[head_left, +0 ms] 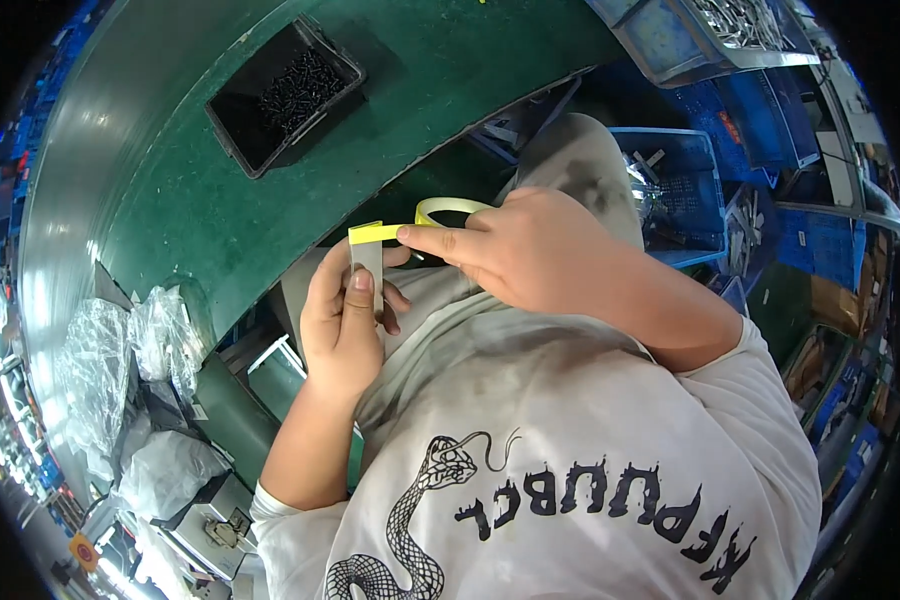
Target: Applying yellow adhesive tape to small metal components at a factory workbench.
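My left hand [345, 315] is closed around a flat light-grey metal strip [368, 262] that stands up between thumb and fingers. Across the strip's top end lies yellow tape [367, 234], stretched out from a roll of yellow tape [432, 208]. The roll sits in my right hand [540, 245], partly hidden by the fingers. My right index fingertip presses on the tape just right of the strip. Both hands are above my lap, close to the table's edge.
On the green table [400, 100] stands a black bin [235, 125] of small dark parts. A blue crate [705, 190] with metal pieces is to the right. A grey-blue bin [660, 50] of metal parts is at the upper right. Clear plastic bags [165, 340] lie at the left.
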Tool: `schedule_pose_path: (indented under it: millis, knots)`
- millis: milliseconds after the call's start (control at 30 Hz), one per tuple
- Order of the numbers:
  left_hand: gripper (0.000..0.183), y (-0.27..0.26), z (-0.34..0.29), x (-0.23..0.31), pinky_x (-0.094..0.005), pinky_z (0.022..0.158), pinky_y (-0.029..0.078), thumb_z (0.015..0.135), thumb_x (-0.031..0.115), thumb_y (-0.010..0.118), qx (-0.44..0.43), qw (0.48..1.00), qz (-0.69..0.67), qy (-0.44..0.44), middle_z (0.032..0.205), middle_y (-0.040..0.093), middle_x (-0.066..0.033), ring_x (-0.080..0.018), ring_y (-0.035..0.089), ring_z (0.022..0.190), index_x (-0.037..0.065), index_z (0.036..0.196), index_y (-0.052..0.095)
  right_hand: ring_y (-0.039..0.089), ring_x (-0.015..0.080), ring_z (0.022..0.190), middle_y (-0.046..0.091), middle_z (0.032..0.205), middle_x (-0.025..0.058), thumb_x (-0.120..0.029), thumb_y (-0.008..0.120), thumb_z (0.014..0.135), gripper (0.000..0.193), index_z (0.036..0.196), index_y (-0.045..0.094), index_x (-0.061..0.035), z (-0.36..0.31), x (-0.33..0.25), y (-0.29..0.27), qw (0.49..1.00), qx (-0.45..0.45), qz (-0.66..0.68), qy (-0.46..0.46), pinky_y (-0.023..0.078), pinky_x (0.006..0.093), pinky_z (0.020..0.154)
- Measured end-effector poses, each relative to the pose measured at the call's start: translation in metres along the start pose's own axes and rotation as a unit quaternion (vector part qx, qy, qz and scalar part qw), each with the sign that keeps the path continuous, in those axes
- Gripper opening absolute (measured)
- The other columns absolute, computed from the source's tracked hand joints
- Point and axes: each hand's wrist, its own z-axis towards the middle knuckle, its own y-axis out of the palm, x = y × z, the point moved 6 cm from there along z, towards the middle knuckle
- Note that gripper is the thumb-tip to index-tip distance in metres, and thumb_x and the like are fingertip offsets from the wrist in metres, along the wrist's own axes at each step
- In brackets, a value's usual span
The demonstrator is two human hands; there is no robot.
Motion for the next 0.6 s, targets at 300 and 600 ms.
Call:
schedule_pose_path:
  millis: [300,600]
  knots:
    - [0.035,0.0005,-0.0017,-0.0016,-0.0233,0.056,0.05,0.107,0.013,0.04,-0.013,0.999,-0.028,-0.01,0.116,0.066,-0.0163,-0.0143,0.063,0.074,-0.002,0.138,0.042,0.06,0.0196,0.057,0.063,0.074,0.0007,-0.02,0.063,0.086,0.053,0.139,0.055,-0.023,-0.0009,0.0007,-0.0013,1.0,-0.003,-0.009,0.004,0.047,0.0328,0.053]
    - [0.031,0.0029,0.0015,-0.0074,-0.0252,0.061,0.051,0.106,0.015,0.04,-0.001,0.998,-0.052,-0.027,0.112,0.066,-0.0167,-0.0162,0.064,0.075,-0.002,0.131,0.046,0.059,0.0184,0.056,0.061,0.071,-0.0017,-0.019,0.064,0.084,0.056,0.139,0.056,-0.0243,0.0015,0.0049,0.0019,1.0,-0.004,-0.002,0.005,0.047,0.0326,0.053]
